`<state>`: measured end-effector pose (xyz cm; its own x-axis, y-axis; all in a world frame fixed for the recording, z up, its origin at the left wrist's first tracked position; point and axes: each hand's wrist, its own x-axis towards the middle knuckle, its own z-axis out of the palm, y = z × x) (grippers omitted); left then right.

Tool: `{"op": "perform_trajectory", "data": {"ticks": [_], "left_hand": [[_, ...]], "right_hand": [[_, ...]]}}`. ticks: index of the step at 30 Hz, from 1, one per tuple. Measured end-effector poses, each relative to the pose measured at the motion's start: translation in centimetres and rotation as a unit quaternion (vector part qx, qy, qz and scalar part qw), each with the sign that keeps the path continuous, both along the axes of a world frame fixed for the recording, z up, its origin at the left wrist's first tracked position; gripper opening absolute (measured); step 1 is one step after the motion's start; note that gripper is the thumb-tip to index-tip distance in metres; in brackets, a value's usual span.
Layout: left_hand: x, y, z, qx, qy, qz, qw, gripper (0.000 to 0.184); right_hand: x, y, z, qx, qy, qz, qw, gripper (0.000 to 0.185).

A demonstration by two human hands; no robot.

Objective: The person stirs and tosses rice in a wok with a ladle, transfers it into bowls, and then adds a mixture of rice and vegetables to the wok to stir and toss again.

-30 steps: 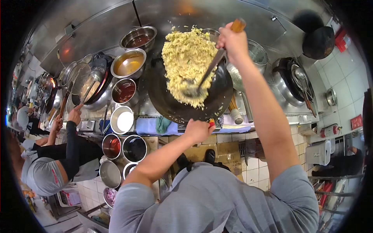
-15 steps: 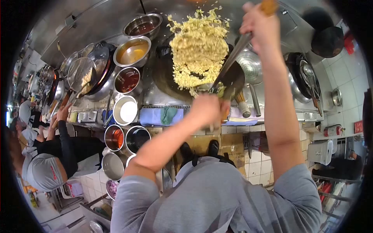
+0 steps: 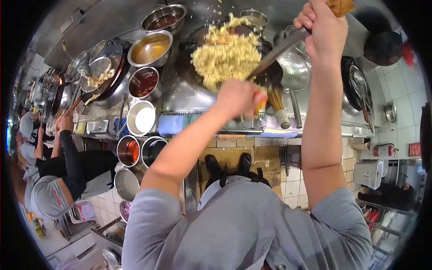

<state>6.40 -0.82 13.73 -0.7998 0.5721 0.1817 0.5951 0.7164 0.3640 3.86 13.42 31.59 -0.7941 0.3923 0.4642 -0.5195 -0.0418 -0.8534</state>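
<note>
L hand: (image 3: 238, 100) fist closed at near side of big round black metal wok (image 3: 275, 74), orange bit showing at its edge; blurred.
R hand: (image 3: 326, 29) raised up R, fingers wrapped round long grey metal ladle (image 3: 281, 50) nr its wooden butt; shaft slants down-L to food, head hidden.
Food: pale-yellow grainy heap (image 3: 227, 60) in/above wok, blurred; few loose grains in air past far side.
R of wok: perforated round steel strainer (image 3: 294, 72), handle twd person; tan bundled-stick brush (image 3: 276, 105) btwn it & L hand.
L of wok: on shiny steel worktop (image 3: 191, 101), row of steel vessels: wide bowl w/ red-brown liquid (image 3: 177, 28) at far end, wide bowl w/ amber liquid (image 3: 163, 59), deep pot w/ dark-red sauce (image 3: 156, 93), round pot, white inside (image 3: 132, 118).
Front edge: folded blue cloth (image 3: 171, 125).
Floor: brown flattened cardboard (image 3: 265, 173) under person's black shoes (image 3: 245, 162).
Far L: co-worker in grey top (image 3: 49, 198), black sleeve, hands together on a wooden handle.
Far R: second black wok, ladle across it (image 3: 358, 78).
</note>
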Motion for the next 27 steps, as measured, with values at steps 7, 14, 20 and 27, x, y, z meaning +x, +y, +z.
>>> {"op": "perform_trajectory", "data": {"ticks": [7,14,20,27], "left_hand": [[7.0,0.0,-15.7,-0.016,-0.036,0.042,0.998,0.039],[-1.3,0.0,-0.4,-0.021,0.053,-0.02,0.998,0.04],[5.9,-0.6,-15.0,-0.062,-0.061,0.029,0.996,0.045],[-1.1,-0.2,-2.7,0.025,0.098,-0.027,0.995,0.041]], "right_hand": [[-3.2,-0.4,-10.1,-0.061,0.069,-0.035,0.995,0.018],[-1.2,-0.2,-3.4,0.007,0.027,0.023,0.999,0.02],[-3.2,-0.9,-10.9,-0.057,0.085,-0.032,0.994,0.018],[0.1,-1.4,-3.8,-0.042,0.034,0.008,0.998,0.022]]}}
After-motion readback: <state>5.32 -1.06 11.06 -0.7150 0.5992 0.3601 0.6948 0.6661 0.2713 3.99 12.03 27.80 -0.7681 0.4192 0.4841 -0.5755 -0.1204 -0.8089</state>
